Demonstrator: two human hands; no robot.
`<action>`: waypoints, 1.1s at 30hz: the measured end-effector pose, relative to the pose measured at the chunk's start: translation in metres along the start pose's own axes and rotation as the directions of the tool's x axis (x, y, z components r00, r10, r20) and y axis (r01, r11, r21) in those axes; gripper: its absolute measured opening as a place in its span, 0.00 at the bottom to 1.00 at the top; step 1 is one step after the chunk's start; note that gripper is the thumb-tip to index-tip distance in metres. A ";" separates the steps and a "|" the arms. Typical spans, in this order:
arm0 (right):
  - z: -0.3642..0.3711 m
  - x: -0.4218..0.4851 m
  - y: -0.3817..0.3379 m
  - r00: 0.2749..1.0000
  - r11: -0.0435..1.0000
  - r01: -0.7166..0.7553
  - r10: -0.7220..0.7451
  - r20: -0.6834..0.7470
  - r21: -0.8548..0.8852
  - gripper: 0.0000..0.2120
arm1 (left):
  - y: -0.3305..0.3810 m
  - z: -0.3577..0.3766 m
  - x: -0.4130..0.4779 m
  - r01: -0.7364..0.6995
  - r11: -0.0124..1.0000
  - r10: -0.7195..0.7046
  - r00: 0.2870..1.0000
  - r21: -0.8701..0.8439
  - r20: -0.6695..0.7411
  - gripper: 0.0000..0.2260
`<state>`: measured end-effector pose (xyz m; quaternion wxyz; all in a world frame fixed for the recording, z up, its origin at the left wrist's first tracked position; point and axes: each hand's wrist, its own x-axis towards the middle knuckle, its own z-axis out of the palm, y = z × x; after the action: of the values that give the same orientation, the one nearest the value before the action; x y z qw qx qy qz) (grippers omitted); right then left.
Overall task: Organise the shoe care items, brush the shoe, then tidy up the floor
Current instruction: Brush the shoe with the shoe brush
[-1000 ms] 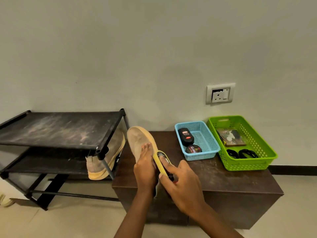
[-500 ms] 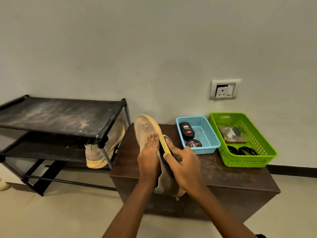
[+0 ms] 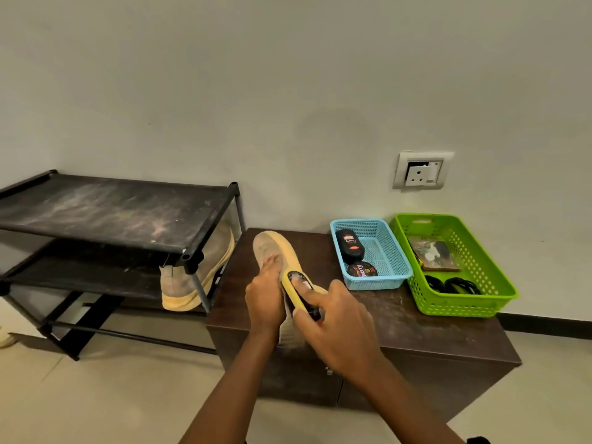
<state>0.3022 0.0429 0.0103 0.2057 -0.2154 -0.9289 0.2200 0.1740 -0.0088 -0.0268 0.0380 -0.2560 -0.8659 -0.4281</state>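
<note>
The front right part of the tabletop (image 3: 416, 334) is bare, so a hand could pass there. At the back, the blue basket (image 3: 378, 283) and green basket (image 3: 464, 302) block the way. The black rack (image 3: 205, 254) stands close on the left.

Shoe (image 3: 272, 251) in L hand (image 3: 264, 296), brush (image 3: 299, 291) in R hand (image 3: 339, 328)

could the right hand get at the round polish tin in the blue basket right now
Probably not as things stand. The right hand is shut on the brush, working against the shoe. The polish tin lies uncovered at the near end of the blue basket, close by, so the path looks free once the brush is put down.
</note>
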 end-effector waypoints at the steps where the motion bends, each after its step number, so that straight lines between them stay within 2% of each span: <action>1: -0.002 -0.005 -0.001 1.000 1.000 0.022 -0.022 0.016 -0.016 0.23 | 0.000 -0.001 0.001 0.039 0.999 -0.040 0.999 -0.038 -0.020 0.18; 6: -0.004 -0.003 0.002 0.990 0.982 -0.138 0.134 -0.035 -0.128 0.24 | 0.009 -0.001 0.000 0.116 0.992 -0.124 0.980 -0.056 -0.157 0.21; 9: 0.009 -0.019 -0.013 0.997 0.990 0.013 -0.024 -0.078 -0.142 0.24 | 0.007 -0.007 0.004 0.168 0.980 -0.182 0.974 -0.110 -0.134 0.19; 10: 0.008 -0.018 -0.015 0.994 0.986 0.023 -0.040 -0.098 -0.165 0.24 | 0.007 -0.009 0.004 0.212 0.968 -0.230 0.963 -0.135 -0.140 0.18; 14: -0.002 -0.005 0.008 0.986 0.978 -0.148 0.133 -0.105 -0.144 0.25 | 0.013 -0.007 -0.001 0.231 0.963 -0.257 0.943 -0.140 -0.212 0.20; 16: 0.000 -0.015 0.001 0.990 0.997 -0.039 0.030 -0.137 -0.064 0.27 | 0.012 -0.009 0.003 0.244 0.955 -0.275 0.941 -0.168 -0.196 0.19; 17: 0.005 -0.023 -0.007 0.996 0.999 0.037 -0.039 -0.086 -0.026 0.27 | 0.008 -0.010 0.006 0.259 0.952 -0.286 0.941 -0.162 -0.180 0.19; 19: 0.012 -0.027 -0.008 0.993 0.993 0.104 -0.106 -0.045 -0.054 0.25 | 0.003 -0.012 0.009 0.273 0.948 -0.302 0.935 -0.166 -0.185 0.19; 23: 0.001 -0.014 0.009 0.971 0.996 -0.094 0.091 -0.221 -0.001 0.24 | 0.009 -0.010 0.007 0.239 0.939 -0.302 0.917 -0.247 -0.262 0.19; 24: 0.001 -0.018 0.007 0.973 0.998 -0.056 0.060 -0.222 0.021 0.24 | 0.008 -0.010 0.010 0.261 0.924 -0.330 0.914 -0.280 -0.236 0.17; 26: 0.007 -0.034 -0.006 0.980 0.993 0.118 -0.112 -0.162 0.025 0.25 | 0.002 -0.012 0.017 0.335 0.880 -0.405 0.899 -0.338 -0.165 0.16; 28: 0.014 -0.043 -0.012 0.960 0.967 0.252 -0.254 -0.117 -0.035 0.26 | -0.002 -0.012 0.019 0.327 0.860 -0.417 0.893 -0.392 -0.171 0.15; 29: 0.013 -0.041 -0.008 0.964 0.971 0.235 -0.238 -0.115 -0.045 0.26 | -0.001 -0.011 0.017 0.296 0.858 -0.405 0.893 -0.420 -0.198 0.15; 32: 0.004 -0.028 0.009 0.977 1.000 0.015 -0.011 -0.211 0.014 0.27 | 0.010 -0.010 0.011 0.269 0.834 -0.426 0.869 -0.482 -0.252 0.15; 33: 0.003 -0.028 0.012 0.972 0.999 -0.001 0.008 -0.234 0.032 0.27 | 0.011 -0.011 0.012 0.278 0.806 -0.454 0.857 -0.523 -0.244 0.15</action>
<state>0.3278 0.0375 -0.0060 0.3166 -0.2388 -0.8941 0.2082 0.1675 -0.0063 -0.0085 0.0469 -0.0005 -0.7472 -0.6629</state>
